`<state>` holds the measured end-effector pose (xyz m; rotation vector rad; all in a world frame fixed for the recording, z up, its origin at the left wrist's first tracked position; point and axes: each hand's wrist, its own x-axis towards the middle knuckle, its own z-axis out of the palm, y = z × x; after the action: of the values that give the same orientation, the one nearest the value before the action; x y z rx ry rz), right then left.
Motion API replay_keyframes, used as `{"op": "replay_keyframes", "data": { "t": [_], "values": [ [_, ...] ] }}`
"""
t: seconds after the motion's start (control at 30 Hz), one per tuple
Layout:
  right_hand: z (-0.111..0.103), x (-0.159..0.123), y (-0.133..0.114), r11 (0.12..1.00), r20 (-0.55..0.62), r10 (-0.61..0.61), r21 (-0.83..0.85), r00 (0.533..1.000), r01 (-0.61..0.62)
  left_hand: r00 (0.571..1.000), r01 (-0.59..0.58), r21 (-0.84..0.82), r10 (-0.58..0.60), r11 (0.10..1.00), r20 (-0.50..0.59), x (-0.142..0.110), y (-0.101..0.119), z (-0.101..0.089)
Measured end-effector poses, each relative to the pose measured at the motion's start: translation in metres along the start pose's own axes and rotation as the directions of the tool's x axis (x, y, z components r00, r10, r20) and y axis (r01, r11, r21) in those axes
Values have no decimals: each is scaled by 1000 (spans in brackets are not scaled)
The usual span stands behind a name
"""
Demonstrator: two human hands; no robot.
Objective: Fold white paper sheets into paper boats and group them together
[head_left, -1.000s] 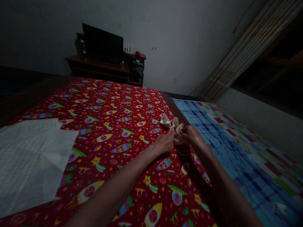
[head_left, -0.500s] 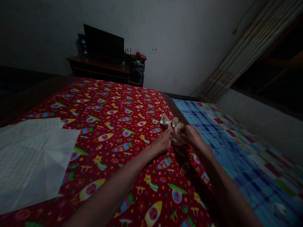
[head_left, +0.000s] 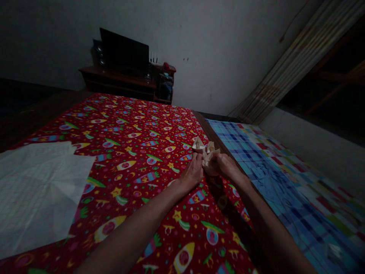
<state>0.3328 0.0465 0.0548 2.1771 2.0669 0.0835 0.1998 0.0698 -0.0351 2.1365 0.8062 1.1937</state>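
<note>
A pale folded paper (head_left: 210, 159) with several pointed flaps sits on the red patterned cloth (head_left: 134, 148), held between my two hands. My left hand (head_left: 194, 170) grips its left side with the fingers bent against it. On the other side, my right hand (head_left: 227, 166) pinches the near right edge, its fingertips partly hidden by the paper. The exact folds are too dark and small to make out.
Large creased white sheets (head_left: 42, 190) lie at the left. A blue plaid cloth (head_left: 251, 160) covers the surface to the right, beyond a dark wooden edge. At the back are a desk (head_left: 119, 80) with a black monitor (head_left: 124, 49), and a curtain (head_left: 285, 72).
My left hand has shifted slightly left along the folded paper. My right hand has moved a little left and down, and more of the paper's middle shows.
</note>
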Motion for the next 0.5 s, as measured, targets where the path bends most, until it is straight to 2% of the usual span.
{"op": "replay_keyframes", "data": {
  "t": [0.17, 0.33, 0.5],
  "values": [
    [0, 2, -11, 997, 7, -36, -71, 999, 36, 1000, 27, 1, -27, 1000, -11, 0, -4, 1],
    [8, 5, -23, 989, 11, -68, -127, 998, 69, 1000, 29, -13, -29, 999, -7, 1, -4, 1],
    [8, 4, -23, 986, 7, -71, -151, 997, 71, 999, 40, -23, -41, 999, -22, 1, -6, 1]
  ]
}}
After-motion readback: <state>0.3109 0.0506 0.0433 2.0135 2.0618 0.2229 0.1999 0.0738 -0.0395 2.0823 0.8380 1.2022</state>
